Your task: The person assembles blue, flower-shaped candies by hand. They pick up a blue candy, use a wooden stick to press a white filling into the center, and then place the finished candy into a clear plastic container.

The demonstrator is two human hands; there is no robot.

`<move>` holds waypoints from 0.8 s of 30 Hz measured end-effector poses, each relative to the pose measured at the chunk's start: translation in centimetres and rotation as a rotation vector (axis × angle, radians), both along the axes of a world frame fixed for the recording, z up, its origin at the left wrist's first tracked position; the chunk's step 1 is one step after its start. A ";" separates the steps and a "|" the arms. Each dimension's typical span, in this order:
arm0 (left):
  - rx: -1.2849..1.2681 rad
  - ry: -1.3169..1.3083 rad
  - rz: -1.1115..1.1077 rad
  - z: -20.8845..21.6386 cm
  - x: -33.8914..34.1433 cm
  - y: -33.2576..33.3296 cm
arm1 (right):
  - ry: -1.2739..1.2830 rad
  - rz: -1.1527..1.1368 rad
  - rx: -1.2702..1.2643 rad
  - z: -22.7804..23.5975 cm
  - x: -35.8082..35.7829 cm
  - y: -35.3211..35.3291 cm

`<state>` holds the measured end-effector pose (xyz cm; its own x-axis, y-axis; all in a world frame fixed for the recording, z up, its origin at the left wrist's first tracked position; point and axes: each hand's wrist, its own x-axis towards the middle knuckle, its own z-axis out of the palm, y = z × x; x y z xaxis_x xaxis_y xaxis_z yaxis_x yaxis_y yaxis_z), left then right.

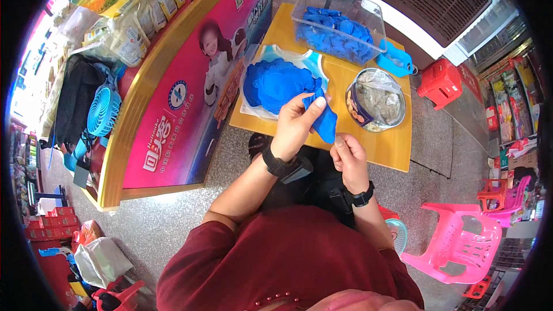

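Note:
My left hand (296, 120) is closed on a small blue cloth piece (325, 124), gripped between thumb and fingers. The cloth hangs to a point on its lower right. Right beside that tip, my right hand (349, 163) is curled with thumb and forefinger pinched; what lies between them is too small to make out. Behind my left hand, a heap of similar blue cloth (273, 83) rests on a white and light-blue liner (314, 62) at the table's left side.
A clear plastic bin (371, 11) of blue cloth stands at the wooden table's (380, 152) far end. Beside it are a light-blue plastic basket (396, 60) and a round tin (364, 116) lined with a plastic bag. A counter (184, 80) borders the left; a pink chair (461, 242) stands right.

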<state>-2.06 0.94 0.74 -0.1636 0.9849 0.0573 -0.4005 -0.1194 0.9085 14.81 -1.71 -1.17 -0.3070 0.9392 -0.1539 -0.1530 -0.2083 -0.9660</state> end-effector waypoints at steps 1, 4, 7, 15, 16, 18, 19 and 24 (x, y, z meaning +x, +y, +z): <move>-0.003 0.011 -0.022 -0.1 -0.4 -0.1 | -0.011 -0.004 0.002 -0.1 0.0 -0.2; -0.051 -0.023 -0.042 0.1 -0.4 0.2 | 0.006 -0.034 -0.013 -0.6 -0.5 -0.8; 0.031 -0.128 -0.018 -1.7 1.0 0.2 | 0.123 -0.075 -0.053 -1.3 -1.3 -1.0; -0.014 -0.156 -0.080 -0.9 -0.3 -0.1 | 0.146 0.029 -0.084 -0.4 -1.2 0.2; -0.019 -0.180 -0.091 -0.6 -0.3 -0.1 | 0.041 0.031 -0.044 0.0 -0.5 0.4; -0.038 -0.114 -0.113 -0.1 -0.4 -0.3 | -0.145 0.026 0.121 0.2 1.1 0.6; -0.038 -0.036 -0.147 -0.2 -0.8 -0.2 | -0.217 0.018 0.207 -0.2 1.9 0.6; -0.095 -0.051 -0.401 0.2 -0.4 -0.7 | -0.357 -0.036 0.466 0.0 3.0 0.8</move>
<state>-2.49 0.29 0.94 0.2339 0.9716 -0.0349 -0.4428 0.1384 0.8859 17.77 -0.86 -1.16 -0.2787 0.9415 0.1897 0.1995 0.2499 -0.9475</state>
